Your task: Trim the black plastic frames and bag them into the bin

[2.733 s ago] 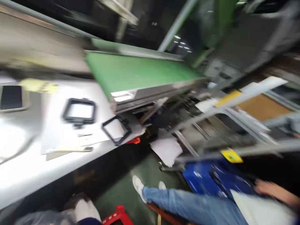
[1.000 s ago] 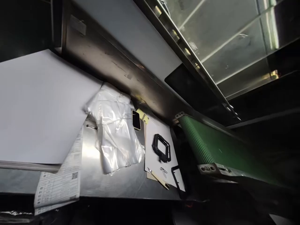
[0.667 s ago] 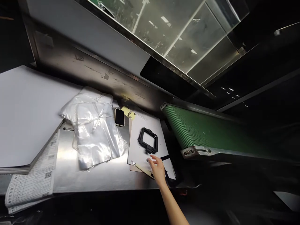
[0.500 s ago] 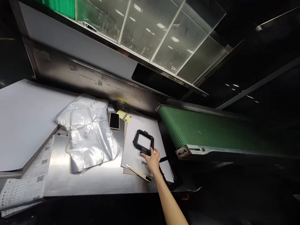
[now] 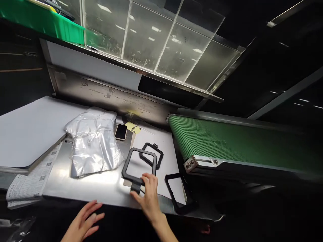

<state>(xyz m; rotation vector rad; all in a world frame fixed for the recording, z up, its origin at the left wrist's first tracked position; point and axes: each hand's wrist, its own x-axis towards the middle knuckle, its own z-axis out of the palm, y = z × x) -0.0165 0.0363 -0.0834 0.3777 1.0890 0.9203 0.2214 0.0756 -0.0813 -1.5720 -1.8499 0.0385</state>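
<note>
Pinching a black, cut-cornered plastic frame (image 5: 126, 163) by its near edge with right-hand fingers (image 5: 150, 178)! Hovering below-left of it, left-hand fingers (image 5: 99, 217) spread.

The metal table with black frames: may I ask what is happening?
A person's right hand holds one black frame by its lower end, over the metal table. The left hand is open near the front edge, holding nothing visible. A second frame lies on white sheets behind the held one; a third frame is at the right end.

black frame (image 5: 136, 180), ribbed green belt (image 5: 214, 139), black-printed yellow label (image 5: 130, 126)
</note>
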